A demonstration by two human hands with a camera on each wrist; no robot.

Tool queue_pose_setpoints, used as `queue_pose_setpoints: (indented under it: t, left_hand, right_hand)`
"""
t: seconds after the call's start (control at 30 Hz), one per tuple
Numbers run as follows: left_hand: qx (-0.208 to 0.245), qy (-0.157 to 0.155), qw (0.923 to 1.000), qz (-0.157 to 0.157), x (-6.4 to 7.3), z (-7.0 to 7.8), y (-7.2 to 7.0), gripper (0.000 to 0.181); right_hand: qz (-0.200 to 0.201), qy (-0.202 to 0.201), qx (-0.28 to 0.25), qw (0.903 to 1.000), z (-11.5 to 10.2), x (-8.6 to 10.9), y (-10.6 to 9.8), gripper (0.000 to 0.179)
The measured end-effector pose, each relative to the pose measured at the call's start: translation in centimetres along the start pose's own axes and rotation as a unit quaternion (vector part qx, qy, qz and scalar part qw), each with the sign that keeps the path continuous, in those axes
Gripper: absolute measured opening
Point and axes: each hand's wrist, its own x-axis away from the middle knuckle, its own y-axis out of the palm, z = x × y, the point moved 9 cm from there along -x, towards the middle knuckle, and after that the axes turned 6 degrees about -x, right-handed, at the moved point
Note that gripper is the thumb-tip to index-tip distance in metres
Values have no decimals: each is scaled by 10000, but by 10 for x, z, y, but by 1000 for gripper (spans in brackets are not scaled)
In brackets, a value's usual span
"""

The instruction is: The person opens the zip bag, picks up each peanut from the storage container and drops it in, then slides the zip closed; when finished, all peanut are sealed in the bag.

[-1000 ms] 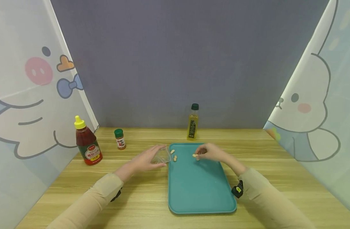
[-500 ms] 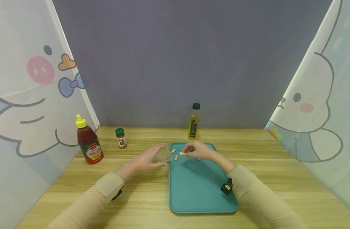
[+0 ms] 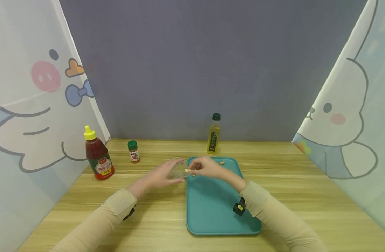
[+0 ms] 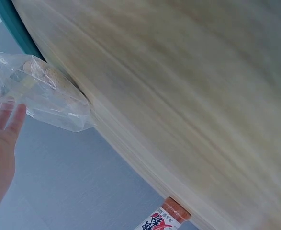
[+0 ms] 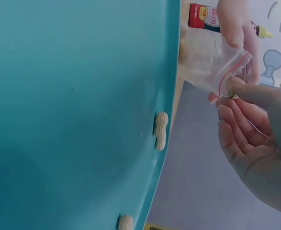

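My left hand (image 3: 162, 175) holds a clear plastic zip bag (image 5: 202, 60) at the tray's left edge, thumb and fingers spread at its mouth. A red line runs along the bag's opening. Through the film in the left wrist view, peanuts (image 4: 59, 79) show inside. My right hand (image 3: 208, 167) pinches an unshelled peanut (image 3: 187, 170) between thumb and fingers, right at the bag's mouth. Below these fingers lies another peanut (image 3: 193, 175) on the teal tray (image 3: 222, 210), partly hidden. One more peanut (image 3: 222, 162) rests near the tray's far edge.
Behind the tray stands an oil bottle (image 3: 213, 138). A small green-capped spice jar (image 3: 133, 153) and a ketchup bottle (image 3: 99, 157) with a yellow top are to the left on the wooden table (image 3: 148, 220). A grey panel (image 3: 192, 70) closes off the back.
My right hand has carried the pinched peanut leftward from over the tray to the bag's mouth. The peanut near the tray's far edge has come into view. My left hand has stayed in place.
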Motion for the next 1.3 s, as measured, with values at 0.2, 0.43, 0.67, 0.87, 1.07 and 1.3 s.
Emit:
queue_pose_setpoints:
  t: [0.2,0.43,0.67,0.87,1.07,1.3]
  left_hand:
    - [-5,38,10000,33,-1,0,0,78]
    - [-19,33,10000,34,-1,0,0,79]
    - [2,25,10000,47,-1,1,-1,79]
    - [28,24,9999,93,-1,0,-1,77]
    - [16,34,9999,101,-1,0,-1,77]
    - [-40,62,9999,90,-2,0,0,80]
  right_hand:
    - [-3,-104,-33,9999,-2,-4,5,17]
    - [23,-172,-89,9998,-3,-5,7,18]
    - [33,-177,-117,9998,-4,-2,5,16]
    - [71,-72,-92,9999,-2,1,0,15]
    - [188,-9,-45,9998,2,4,-6,16]
    - [245,50,-50,9997,12,5,-8,17]
